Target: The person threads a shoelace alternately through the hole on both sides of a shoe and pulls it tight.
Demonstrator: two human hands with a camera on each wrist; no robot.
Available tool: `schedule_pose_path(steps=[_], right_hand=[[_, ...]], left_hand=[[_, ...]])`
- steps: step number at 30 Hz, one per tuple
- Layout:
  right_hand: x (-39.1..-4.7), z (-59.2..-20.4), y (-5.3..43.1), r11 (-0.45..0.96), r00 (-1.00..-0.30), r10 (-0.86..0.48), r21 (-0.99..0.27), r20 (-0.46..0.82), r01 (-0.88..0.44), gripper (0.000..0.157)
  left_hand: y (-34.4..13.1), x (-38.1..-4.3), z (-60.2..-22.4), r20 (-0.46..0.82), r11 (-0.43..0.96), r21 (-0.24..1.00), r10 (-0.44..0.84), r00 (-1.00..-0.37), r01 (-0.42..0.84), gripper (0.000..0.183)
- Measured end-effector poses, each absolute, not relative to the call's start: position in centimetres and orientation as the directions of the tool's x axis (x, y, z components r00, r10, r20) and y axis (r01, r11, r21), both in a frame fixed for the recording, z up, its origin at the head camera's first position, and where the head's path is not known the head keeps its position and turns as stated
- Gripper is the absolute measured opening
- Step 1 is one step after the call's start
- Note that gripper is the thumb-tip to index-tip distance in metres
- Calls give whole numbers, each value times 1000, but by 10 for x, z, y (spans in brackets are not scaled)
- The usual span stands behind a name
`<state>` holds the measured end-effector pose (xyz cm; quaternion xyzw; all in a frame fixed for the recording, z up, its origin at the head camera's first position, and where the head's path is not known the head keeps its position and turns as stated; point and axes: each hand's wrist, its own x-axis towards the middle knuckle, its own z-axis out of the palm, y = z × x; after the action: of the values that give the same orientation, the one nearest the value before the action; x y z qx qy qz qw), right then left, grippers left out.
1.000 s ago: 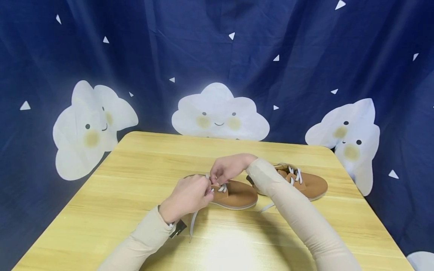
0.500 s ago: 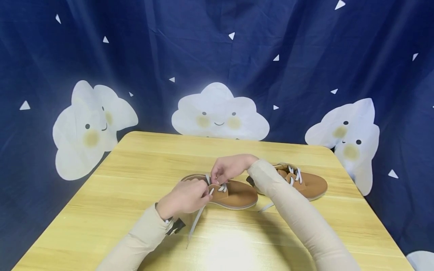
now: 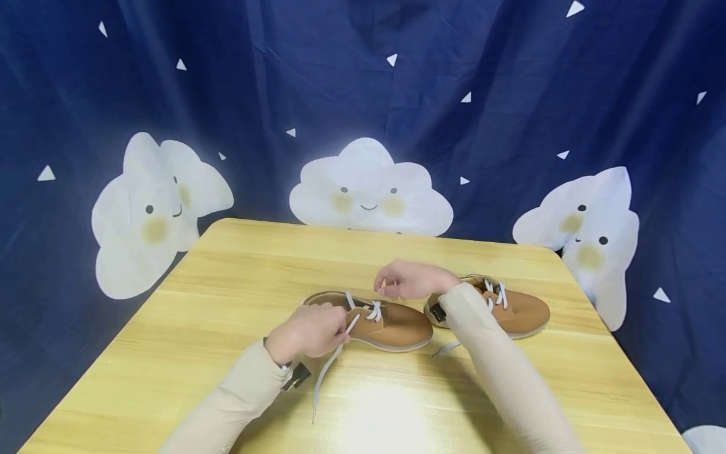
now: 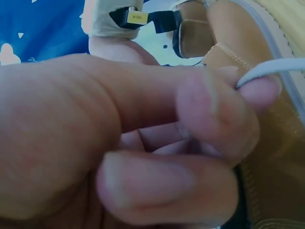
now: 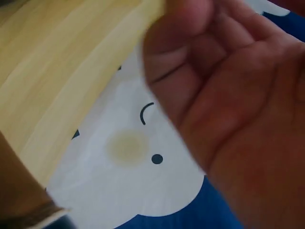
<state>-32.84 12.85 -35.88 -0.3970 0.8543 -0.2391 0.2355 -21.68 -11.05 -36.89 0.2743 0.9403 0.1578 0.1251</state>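
Observation:
A brown shoe (image 3: 404, 325) with pale grey laces lies mid-table, toe to the right. My left hand (image 3: 314, 329) is at its near side and pinches a shoelace (image 3: 324, 375) that runs from the lacing and hangs down to the table. In the left wrist view this shoelace (image 4: 274, 68) passes between the fingertips beside the brown upper. My right hand (image 3: 416, 279) is raised just beyond the same shoe, apart from its laces, with loosely bent fingers and nothing visible in them. The right wrist view shows its palm (image 5: 238, 105); the fingertips are cut off.
A second brown shoe (image 3: 524, 312) stands to the right, partly behind the right sleeve, its lace end (image 3: 447, 349) on the table. The wooden table (image 3: 255, 265) has its far edge against a dark blue curtain (image 3: 340, 75) with cloud prints.
My right hand has moved off the near shoe's laces, to the right and slightly up. My left hand stays near the shoe, and its lace hangs a little lower.

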Motion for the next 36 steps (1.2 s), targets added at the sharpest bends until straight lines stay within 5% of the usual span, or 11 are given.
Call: schedule_pose_path(steps=[11,15,20,27,36], right_hand=[[-303,-379,148,660,-645,-716,-558,-267,-503,33],[-302,-384,149,671,-651,-703,-569,-286,-476,35],[-304,-384,148,677,-653,-698,-569,-294,-467,35],[-305,-386,146,675,-654,-698,-570,-291,-468,35],[-308,-388,146,677,-664,-691,-578,-287,-455,34]], left_hand=[[-118,-224,-366,-149,788,387,566,-811,479,44],[-131,-238,-354,16,723,494,548,-836,483,19],[-153,-270,-365,200,697,560,412,-889,449,37],[-174,-305,-409,22,623,699,471,-882,350,55],[-177,-320,-438,-138,372,919,610,-780,128,67]])
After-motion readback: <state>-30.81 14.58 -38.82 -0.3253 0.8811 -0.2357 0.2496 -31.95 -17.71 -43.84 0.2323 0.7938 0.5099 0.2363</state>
